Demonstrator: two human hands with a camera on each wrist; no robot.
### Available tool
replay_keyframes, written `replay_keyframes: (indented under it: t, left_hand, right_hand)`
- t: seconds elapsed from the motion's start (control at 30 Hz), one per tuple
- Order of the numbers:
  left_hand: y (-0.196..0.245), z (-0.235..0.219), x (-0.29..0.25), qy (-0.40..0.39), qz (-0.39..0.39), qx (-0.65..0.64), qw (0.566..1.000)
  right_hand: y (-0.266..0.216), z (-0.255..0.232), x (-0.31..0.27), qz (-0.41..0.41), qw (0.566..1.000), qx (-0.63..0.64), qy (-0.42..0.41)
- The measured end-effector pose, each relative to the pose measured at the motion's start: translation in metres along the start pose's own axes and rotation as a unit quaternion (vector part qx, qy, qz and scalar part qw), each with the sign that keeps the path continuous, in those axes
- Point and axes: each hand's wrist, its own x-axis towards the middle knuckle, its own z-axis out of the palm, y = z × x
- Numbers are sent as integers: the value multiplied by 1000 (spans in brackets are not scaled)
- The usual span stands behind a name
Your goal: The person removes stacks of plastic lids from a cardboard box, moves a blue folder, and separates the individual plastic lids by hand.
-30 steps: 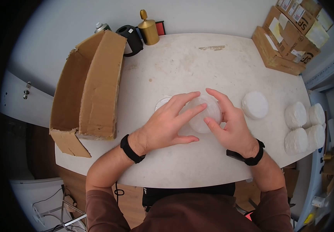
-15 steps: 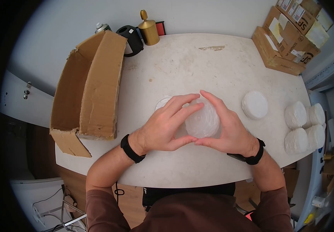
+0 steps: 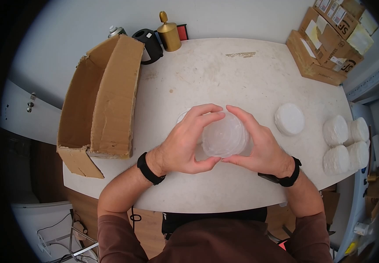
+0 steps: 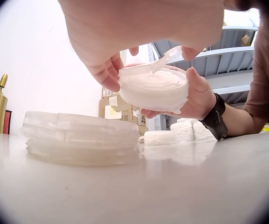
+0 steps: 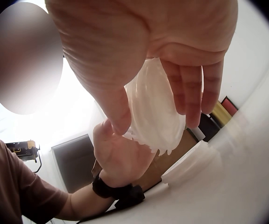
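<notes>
Between both hands, in the head view, is a round translucent white piece [image 3: 225, 136], like a stack of thin plastic lids, with small tabs along its rim. My left hand [image 3: 184, 142] curves its fingers and thumb round the left side. Opposite it, my right hand [image 3: 264, 147] grips the right side, the two thumb tips close together at the near edge. The left wrist view has it tilted above the table, a flap [image 4: 161, 63] standing up from its rim near the left thumb. Behind the left hand lies a similar translucent round stack [image 4: 80, 140] on the table.
A white round piece [image 3: 289, 119] lies right of the hands, with several white stacks [image 3: 336, 160] at the table's right edge. An open cardboard box [image 3: 115, 96] stands at left. Behind it are a black kettle [image 3: 148, 46] and a gold container [image 3: 169, 36]. Cartons [image 3: 325, 48] fill the back right corner.
The right thumb has moved off the top to the near edge, beside the left thumb. The round piece has shifted slightly left and turned between the hands.
</notes>
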Motion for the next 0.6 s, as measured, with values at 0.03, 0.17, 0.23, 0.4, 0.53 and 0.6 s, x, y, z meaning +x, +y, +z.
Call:
replay_keyframes:
  t: [0.03,0.17,0.23,0.4,0.53,0.6]
  left_hand:
    - [0,0,0,0,0,0,1000]
    - [3,-1,6,-6,19,46,999]
    - [3,0,6,-4,24,58,998]
    - [3,1,6,-8,15,69,997]
    - [4,2,7,-5,14,66,998]
    - [3,3,7,0,12,75,997]
  right_hand:
    - [0,0,0,-3,1000,0,3]
    - [1,0,1,4,1000,5,-5]
    - [3,3,1,-12,1000,-2,-1]
    - [2,4,1,-13,1000,-21,7]
    - [5,5,1,-14,999,-39,19]
    - [5,5,1,-13,999,-47,23]
